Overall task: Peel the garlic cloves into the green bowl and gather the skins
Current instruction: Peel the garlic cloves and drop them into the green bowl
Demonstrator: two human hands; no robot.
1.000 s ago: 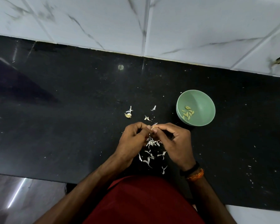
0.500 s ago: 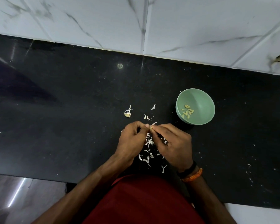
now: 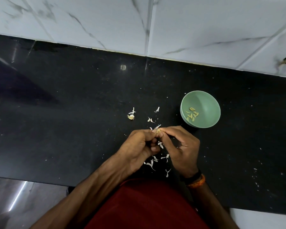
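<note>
Clearly the peeling is under way rather than finished. Left of the green bowl (image 3: pixel 211 104), a dried root end (image 3: pixel 131 117) with a scrap of skin lies alone on the black countertop (image 3: pixel 56 129). Nearer the bowl, the left hand (image 3: pixel 137 149) and the right hand (image 3: pixel 182 147) meet fingertip to fingertip, both pinching one small garlic clove (image 3: pixel 158 130) with a flake of skin sticking up from it; the other fingers are curled in. Loose skins (image 3: pixel 151 163) are scattered below and between the hands, and a few more lie just beyond the fingertips, towards the bowl's left. None are gathered into a pile yet. The bowl stands just right of the hands, upright, with a handful of peeled cloves (image 3: pixel 192 114) at its bottom. Judging by this, several cloves are done, one is in hand, and the sweeping-up is still to come; whether unpeeled cloves remain cannot be told. Pale specks dot the countertop right of the bowl. Behind it rises a wall of white marbled tiles (image 3: pixel 205 30).
</note>
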